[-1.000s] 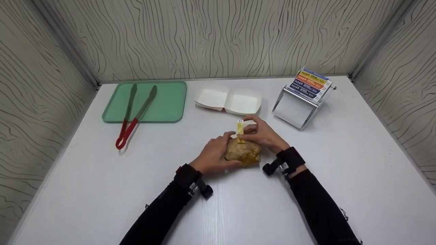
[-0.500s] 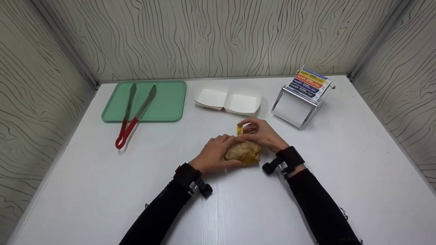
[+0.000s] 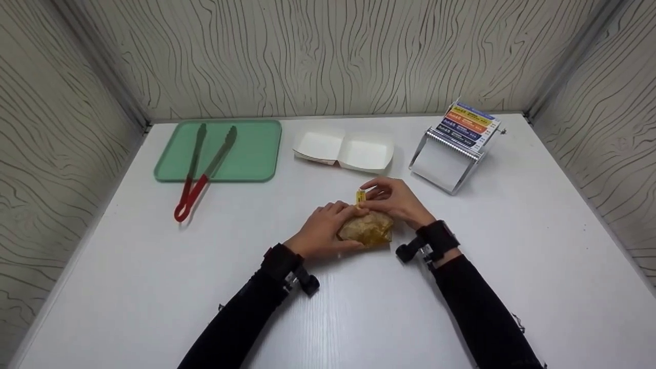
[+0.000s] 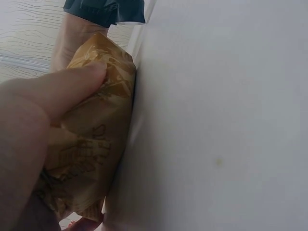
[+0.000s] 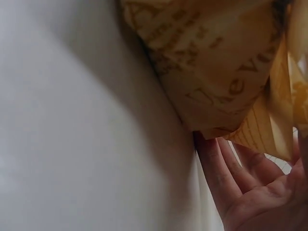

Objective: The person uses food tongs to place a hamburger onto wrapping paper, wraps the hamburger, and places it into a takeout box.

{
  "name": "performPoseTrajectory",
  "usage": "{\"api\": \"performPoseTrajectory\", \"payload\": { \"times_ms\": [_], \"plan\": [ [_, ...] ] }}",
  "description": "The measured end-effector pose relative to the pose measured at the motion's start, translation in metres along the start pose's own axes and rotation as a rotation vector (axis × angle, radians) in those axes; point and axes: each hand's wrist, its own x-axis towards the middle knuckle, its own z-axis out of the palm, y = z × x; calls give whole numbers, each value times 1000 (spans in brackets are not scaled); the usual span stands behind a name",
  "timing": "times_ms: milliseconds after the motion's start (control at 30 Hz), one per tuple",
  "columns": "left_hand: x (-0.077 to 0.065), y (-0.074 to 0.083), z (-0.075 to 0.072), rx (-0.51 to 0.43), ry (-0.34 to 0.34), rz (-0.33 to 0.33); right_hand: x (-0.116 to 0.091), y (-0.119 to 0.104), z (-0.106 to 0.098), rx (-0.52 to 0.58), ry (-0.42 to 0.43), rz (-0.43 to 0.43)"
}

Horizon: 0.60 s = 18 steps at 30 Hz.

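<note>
Head view: left grip holds paper-wrapped parcel; right grip pinches yellow label just beyond. Creased wrap could spoil adhesion.

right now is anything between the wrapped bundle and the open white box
Yes: the left hand grips the wrapped bundle, and the right hand holds a yellow strip at its far edge. Beyond them, nothing visible stands before the white box.

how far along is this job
Done: the parcel looks wrapped in printed paper. In hand: the left hand grips it; the right hand holds a yellow label at its far side. Remaining: probably pressing down the label's end, which juts past the parcel; perhaps filling the white box, which lies open.
</note>
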Motion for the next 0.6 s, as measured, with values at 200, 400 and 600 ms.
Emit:
{"api": "performPoseTrajectory", "payload": {
  "times_ms": [200,400,600],
  "plan": [
    [0,1,-1,0,-1,0,-1,-2,0,-20,7,-10],
    [0,2,-3,-11,-10,-10,-1,-3,-1,-26,22,-20],
    [-1,1,-2,-9,-5,-12,-3,-6,0,-30,43,-34]
  ]
}}
